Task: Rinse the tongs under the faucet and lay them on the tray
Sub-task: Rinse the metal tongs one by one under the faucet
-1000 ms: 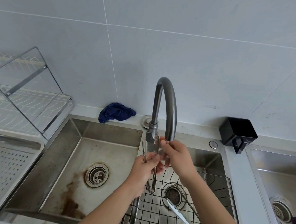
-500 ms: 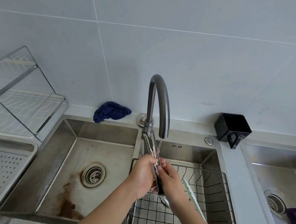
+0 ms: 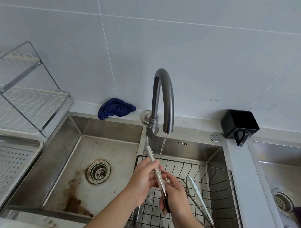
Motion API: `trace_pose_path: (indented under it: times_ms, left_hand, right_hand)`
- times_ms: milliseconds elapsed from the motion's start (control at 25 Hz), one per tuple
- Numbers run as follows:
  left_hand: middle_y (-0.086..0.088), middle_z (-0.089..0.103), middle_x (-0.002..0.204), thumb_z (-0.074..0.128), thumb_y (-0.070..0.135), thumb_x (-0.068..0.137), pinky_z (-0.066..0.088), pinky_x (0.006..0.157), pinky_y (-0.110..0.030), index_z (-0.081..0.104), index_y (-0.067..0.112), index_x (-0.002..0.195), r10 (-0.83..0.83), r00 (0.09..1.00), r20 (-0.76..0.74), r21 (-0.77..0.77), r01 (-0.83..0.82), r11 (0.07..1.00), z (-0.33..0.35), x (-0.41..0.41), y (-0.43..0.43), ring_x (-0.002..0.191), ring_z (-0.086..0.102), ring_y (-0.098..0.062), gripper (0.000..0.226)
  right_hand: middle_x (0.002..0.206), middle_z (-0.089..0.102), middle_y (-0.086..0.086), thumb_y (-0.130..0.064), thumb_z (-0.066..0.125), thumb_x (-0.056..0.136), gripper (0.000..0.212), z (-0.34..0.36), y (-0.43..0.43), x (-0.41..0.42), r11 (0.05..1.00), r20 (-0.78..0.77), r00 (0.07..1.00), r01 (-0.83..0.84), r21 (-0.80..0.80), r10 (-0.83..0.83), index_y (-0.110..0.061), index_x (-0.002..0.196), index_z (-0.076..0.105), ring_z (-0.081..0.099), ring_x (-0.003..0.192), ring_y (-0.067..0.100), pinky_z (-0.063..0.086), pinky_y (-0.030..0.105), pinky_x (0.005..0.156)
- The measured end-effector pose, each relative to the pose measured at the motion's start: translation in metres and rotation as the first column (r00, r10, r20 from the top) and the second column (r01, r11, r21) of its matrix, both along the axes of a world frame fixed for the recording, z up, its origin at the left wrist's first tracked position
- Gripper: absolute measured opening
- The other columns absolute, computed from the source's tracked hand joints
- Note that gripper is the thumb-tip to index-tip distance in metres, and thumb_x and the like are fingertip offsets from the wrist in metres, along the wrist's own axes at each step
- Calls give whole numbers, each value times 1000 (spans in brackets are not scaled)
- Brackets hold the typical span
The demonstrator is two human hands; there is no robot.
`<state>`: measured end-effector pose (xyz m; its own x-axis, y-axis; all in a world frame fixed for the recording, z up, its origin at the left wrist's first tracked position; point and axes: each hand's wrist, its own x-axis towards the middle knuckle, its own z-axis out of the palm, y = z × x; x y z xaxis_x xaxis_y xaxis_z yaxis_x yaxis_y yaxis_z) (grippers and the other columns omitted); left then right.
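grey tiles cover the wall (image 3: 204,46) across the upper half of the frame. below it a stainless steel sink (image 3: 109,128) sits in the counter, its left basin stained brown near the drain. a perforated metal tray (image 3: 3,174) lies at the lower left edge, with a wire dish rack (image 3: 22,96) above it at the left. a black wire basket (image 3: 218,173) sits in the right basin. the dark curved faucet (image 3: 165,90) stands at centre and a thin stream of water (image 3: 163,146) runs from its spout.

the left hand (image 3: 143,181) and right hand (image 3: 176,194) meet over the basket, lower centre. both grip the tongs (image 3: 157,175): the left hand's fingers curl round the middle, the right hand's round the lower handle end. the tongs tilt with their serrated tips up and to the left, and the stream lands on them just above the left hand.

a white-tipped pair (image 3: 199,197) lies in the basket right of the hands. a blue cloth (image 3: 116,108) is bunched on the counter left of the faucet; a black holder (image 3: 239,125) stands at the right.
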<state>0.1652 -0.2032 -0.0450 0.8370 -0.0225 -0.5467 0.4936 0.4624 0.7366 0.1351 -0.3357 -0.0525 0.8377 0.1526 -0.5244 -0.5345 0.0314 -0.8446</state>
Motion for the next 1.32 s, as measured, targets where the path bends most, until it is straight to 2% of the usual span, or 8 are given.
trace_pose_path:
  times_ms: [120,240,360,560,680,920,1160,1320]
  left_hand:
    - [-18,69,93,62,35,97,58,76,-49,59,13,112,24,1000,-3,41,-24,999,8,20,-7,77,69,-30,27]
    - [-14,67,87,61,37,94,57,60,-37,59,14,99,1,1000,25,23,-2,1000,15,31,-17,69,68,-27,24]
    - [-12,67,87,59,34,95,56,59,-37,57,13,103,13,1000,-10,19,-12,1000,14,32,-23,70,68,-28,22]
    - [-14,72,88,57,32,96,55,66,-39,60,11,107,3,999,-45,-20,-4,1000,9,22,-25,75,71,-33,24]
    - [-16,73,91,56,31,96,58,62,-37,61,10,112,1,1000,-29,1,-1,1000,3,14,-23,78,73,-36,26]
    - [-19,73,86,50,26,98,60,59,-38,60,11,117,109,993,-33,78,-107,991,0,16,-14,72,73,-36,27]
    - [-7,64,63,54,25,103,57,55,-34,61,10,110,240,969,-64,-17,-242,970,18,48,-24,54,61,-23,18]
    - [-2,57,62,58,58,91,49,57,-33,67,12,84,239,971,-12,-140,-238,961,32,68,-10,51,55,-17,47]
  right_hand:
    - [91,80,12,-20,44,107,30,4,-9,2,999,-12,999,43,13,-43,-33,121,67,51,39,21,32,21,35]
    - [84,78,12,-43,40,109,34,10,-17,6,997,68,996,61,-47,-58,-34,113,72,48,36,18,30,20,34]
    - [78,75,6,-57,48,101,32,12,-22,3,991,134,991,27,-128,-10,-40,114,72,47,37,16,33,21,35]
    - [78,74,-17,-45,61,98,42,4,-25,-14,957,234,971,23,-290,48,-38,139,57,60,50,0,43,15,44]
    - [77,73,-6,-47,62,97,42,3,-25,-20,959,226,973,26,-283,40,-39,138,58,57,43,1,44,22,39]
    - [75,73,1,-47,66,95,25,0,-19,-18,967,233,971,12,-253,49,-49,120,63,55,42,9,45,27,40]
    - [65,63,-10,-34,74,88,28,1,-16,14,940,245,953,-90,-330,177,-29,113,60,62,49,15,52,37,49]
    - [72,67,-6,-34,72,84,20,15,-9,60,867,288,876,-240,-437,387,-28,97,58,70,62,20,59,47,67]
